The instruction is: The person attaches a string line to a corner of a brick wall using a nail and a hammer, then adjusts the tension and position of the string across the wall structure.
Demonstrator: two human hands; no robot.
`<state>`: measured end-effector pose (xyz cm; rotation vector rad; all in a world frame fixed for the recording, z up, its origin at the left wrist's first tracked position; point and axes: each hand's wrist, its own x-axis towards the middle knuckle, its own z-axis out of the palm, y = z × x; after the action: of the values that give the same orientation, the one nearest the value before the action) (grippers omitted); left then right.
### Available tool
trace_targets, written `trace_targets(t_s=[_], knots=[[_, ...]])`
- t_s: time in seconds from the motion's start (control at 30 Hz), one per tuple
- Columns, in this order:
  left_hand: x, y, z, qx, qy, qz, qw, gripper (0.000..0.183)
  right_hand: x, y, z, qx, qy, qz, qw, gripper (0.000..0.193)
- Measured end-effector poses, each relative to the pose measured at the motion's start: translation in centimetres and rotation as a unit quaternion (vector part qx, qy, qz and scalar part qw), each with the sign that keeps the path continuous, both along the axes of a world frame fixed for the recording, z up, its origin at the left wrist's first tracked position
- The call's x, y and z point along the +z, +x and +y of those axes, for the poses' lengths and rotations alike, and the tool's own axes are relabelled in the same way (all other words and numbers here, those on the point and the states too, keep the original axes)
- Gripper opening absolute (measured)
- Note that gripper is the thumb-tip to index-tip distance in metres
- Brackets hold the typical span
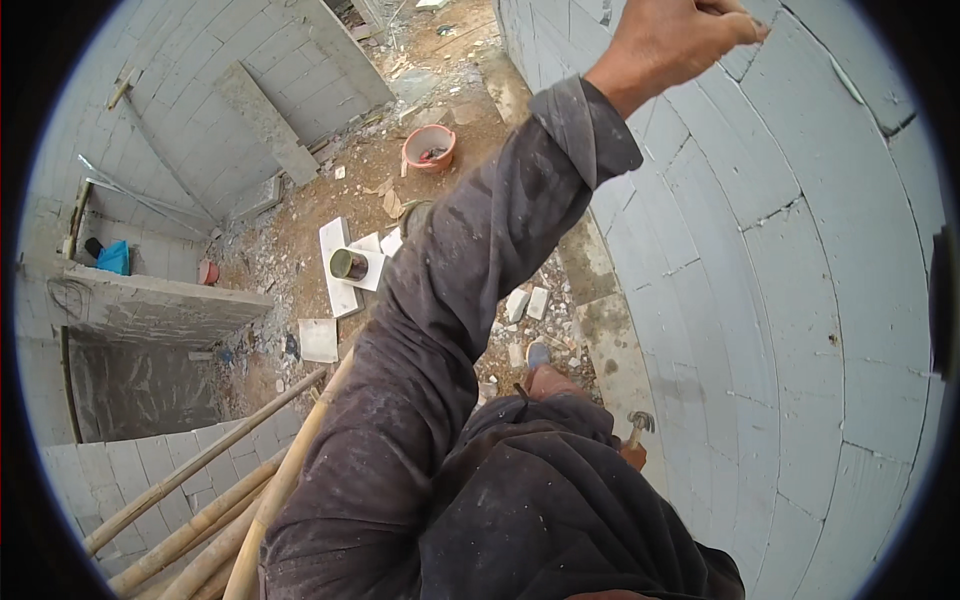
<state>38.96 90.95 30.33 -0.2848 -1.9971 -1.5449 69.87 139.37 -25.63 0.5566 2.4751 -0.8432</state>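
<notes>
My left arm, in a dark dusty sleeve, reaches across to the upper right. My left hand [672,48] is up close to the grey block wall [720,260], its fingers pinched together. What they hold, if anything, is too small to make out. Low at my right side, my right hand [632,456] grips a claw hammer [640,424] by its wooden handle. The metal head points upward, a short way from the wall. My body hides part of that hand.
Bamboo poles [210,520] lean at the lower left. On the rubble-strewn floor stand a pink bucket [429,150] and a tin can [348,264] on white blocks [340,296]. Loose block pieces [527,304] lie near my foot. A low block partition [160,290] stands left.
</notes>
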Motion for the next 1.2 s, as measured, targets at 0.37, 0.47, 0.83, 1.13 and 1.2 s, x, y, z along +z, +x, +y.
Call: trace_targets(t_s=[0.37, 0.47, 0.83, 1.13, 1.2], knots=[[-6.7, -8.3, -12.3, 0.007, 0.104, -0.007, 0.995, 0.023, -0.4, -15.2, -28.2, 0.108, -0.099, -0.084, 0.986, 0.020], [-7.0, -12.3, -18.4, 0.025, 0.100, 0.020, 0.995, 0.024, 0.7, -22.2, -39.2, 0.161, -0.154, -0.074, 0.972, 0.021], [0.2, -28.2, -44.3, -0.061, 0.090, 0.056, 0.992, 0.022, 10.7, -44.6, -77.8, 0.313, -0.265, -0.043, 0.911, 0.026], [3.4, -37.0, -64.4, 0.015, 0.108, 0.058, 0.992, 0.021, 13.5, -53.8, -97.4, 0.419, -0.312, -0.067, 0.850, 0.030], [3.3, -38.5, -69.0, 0.042, 0.120, 0.091, 0.988, 0.020, 12.7, -55.3, -100.9, 0.439, -0.313, -0.077, 0.839, 0.031]])
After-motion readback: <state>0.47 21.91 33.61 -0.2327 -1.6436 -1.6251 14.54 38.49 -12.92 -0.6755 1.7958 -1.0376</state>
